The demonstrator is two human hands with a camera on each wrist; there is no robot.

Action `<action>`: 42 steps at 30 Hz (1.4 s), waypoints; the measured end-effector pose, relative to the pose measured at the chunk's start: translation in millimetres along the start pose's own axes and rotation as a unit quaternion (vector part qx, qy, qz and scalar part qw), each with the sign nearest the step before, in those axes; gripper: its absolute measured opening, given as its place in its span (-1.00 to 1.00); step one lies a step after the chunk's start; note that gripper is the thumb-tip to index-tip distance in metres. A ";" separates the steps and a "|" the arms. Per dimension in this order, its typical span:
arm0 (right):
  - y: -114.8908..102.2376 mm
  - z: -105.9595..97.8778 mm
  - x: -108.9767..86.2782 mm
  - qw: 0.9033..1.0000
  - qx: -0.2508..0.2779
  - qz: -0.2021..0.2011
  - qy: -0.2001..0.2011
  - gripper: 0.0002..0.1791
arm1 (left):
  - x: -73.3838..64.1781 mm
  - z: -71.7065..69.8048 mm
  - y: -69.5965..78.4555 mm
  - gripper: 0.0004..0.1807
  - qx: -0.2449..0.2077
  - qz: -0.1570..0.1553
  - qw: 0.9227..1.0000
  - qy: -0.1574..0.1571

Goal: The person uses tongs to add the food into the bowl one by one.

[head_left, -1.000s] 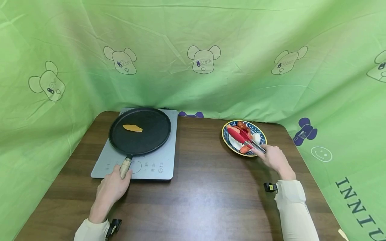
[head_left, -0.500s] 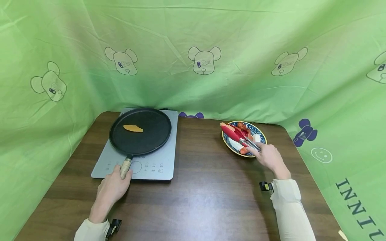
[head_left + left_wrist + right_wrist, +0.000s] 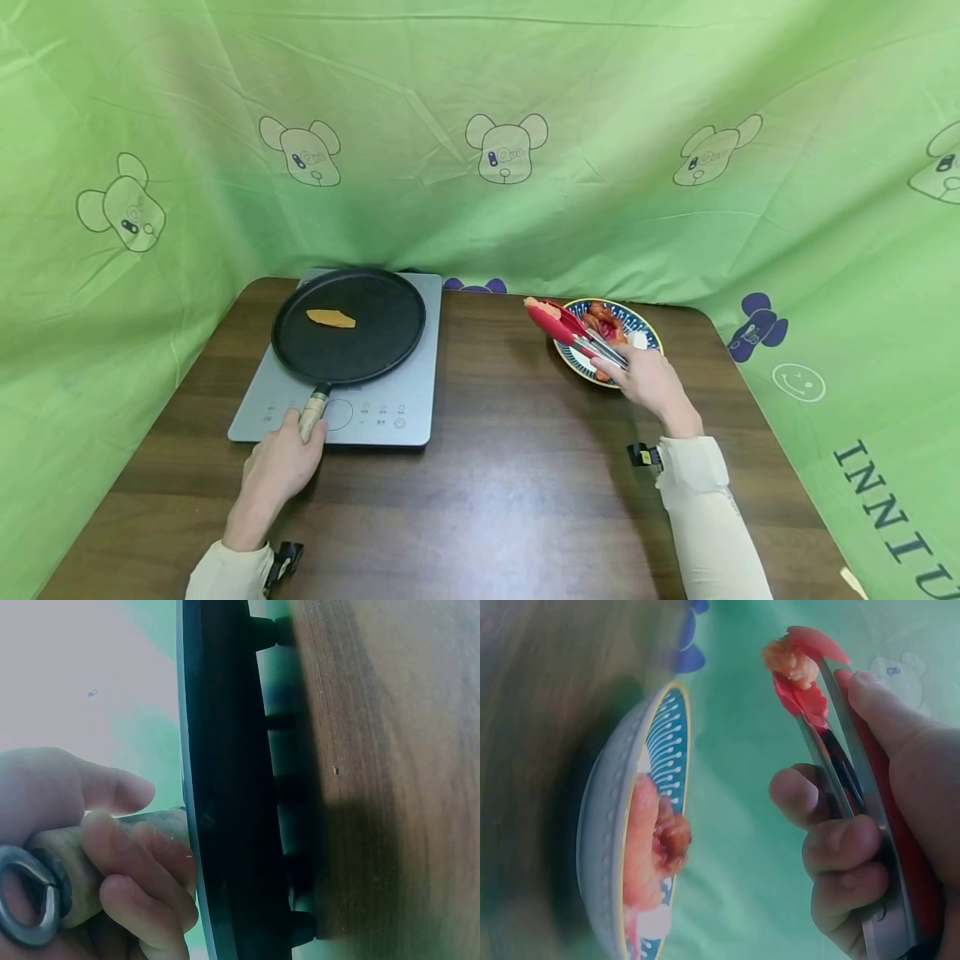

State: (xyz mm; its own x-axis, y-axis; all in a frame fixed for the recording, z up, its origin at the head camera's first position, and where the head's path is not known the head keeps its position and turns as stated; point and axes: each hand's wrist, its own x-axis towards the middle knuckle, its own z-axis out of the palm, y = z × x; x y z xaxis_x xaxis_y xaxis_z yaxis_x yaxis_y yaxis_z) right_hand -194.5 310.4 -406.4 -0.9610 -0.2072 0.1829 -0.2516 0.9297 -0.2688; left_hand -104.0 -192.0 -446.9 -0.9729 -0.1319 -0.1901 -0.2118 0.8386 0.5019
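Note:
My left hand (image 3: 281, 462) grips the wooden handle (image 3: 312, 414) of a flat black pan (image 3: 367, 337), and the left wrist view shows its fingers curled round that handle. An orange-tan slice of food (image 3: 331, 318) lies in the pan, left of its middle. With my right hand (image 3: 651, 379) I hold red-tipped metal tongs (image 3: 847, 742). Between the tong tips is a lumpy golden-orange piece of food (image 3: 791, 662), held above the left rim of a blue-patterned plate (image 3: 651, 332). On that plate lie reddish-brown food pieces (image 3: 646, 840) and something white.
The pan sits on a silver induction cooker (image 3: 251, 408) at the left of the brown wooden table (image 3: 495, 467). Green printed cloth (image 3: 420, 92) hangs behind and at both sides. A dark cable shows behind the cooker.
My right hand has moved left, carrying the tongs and the food piece from over the plate to past its left rim. The left hand and the pan stay put.

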 end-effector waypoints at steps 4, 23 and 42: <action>-5.8 -0.2 2.9 1.000 -0.003 -0.013 0.004 -0.48 | -0.2 0.6 -0.1 -0.37 -0.003 0.000 1.000 0.000; -43.3 1.7 22.8 0.996 -0.006 -0.078 0.037 -0.64 | -1.6 -0.4 0.7 -0.34 -0.007 -0.003 1.000 -0.002; -89.3 1.3 39.7 0.995 0.052 -0.087 0.012 -0.62 | -1.0 -0.3 -0.1 -0.36 -0.006 0.000 1.000 0.003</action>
State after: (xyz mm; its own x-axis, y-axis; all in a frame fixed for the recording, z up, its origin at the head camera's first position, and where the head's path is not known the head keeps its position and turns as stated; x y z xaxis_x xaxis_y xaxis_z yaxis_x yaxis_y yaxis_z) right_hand -210.3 218.7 -376.4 -0.8990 -0.3542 0.2576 -0.4260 0.8436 -0.3269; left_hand -103.1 -192.1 -446.6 -0.9734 -0.1348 -0.1851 -0.2126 0.8326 0.5115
